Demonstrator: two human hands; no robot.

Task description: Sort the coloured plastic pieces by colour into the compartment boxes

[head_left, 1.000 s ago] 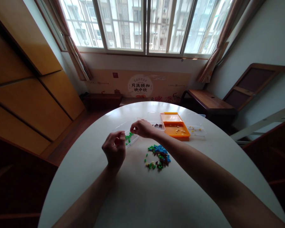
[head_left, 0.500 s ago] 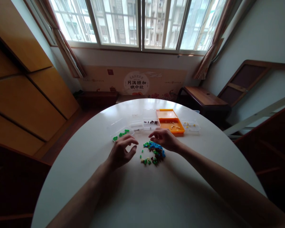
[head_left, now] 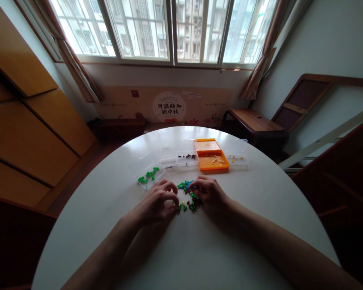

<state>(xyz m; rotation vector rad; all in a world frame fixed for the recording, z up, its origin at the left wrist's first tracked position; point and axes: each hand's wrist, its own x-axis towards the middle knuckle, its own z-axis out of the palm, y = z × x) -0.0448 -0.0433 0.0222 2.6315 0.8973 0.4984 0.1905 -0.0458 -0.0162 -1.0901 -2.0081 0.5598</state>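
Observation:
A small pile of toy building bricks [head_left: 193, 206], green, blue, dark brown and cream, lies on the white round table [head_left: 181, 253] between my hands. My left hand [head_left: 161, 199] is at the pile's left edge, thumb and index finger bent into a pinch at a small green brick [head_left: 179, 208]. From the right, my right hand [head_left: 210, 191] reaches over the pile and covers part of it. Its fingers are curled down among blue and green bricks, and what they grip is hidden.
Behind the pile stand a clear box with green bricks [head_left: 149, 177], a clear box with dark brown pieces [head_left: 187, 159], an open orange box [head_left: 213, 165] with cream pieces, and a clear box with yellow pieces [head_left: 237, 160]. An additional clear container [head_left: 167, 156] sits among them.
Both hands have come down to the pile. My left hand has moved right to its edge, and my right hand has lowered onto the bricks. The view has shifted slightly.

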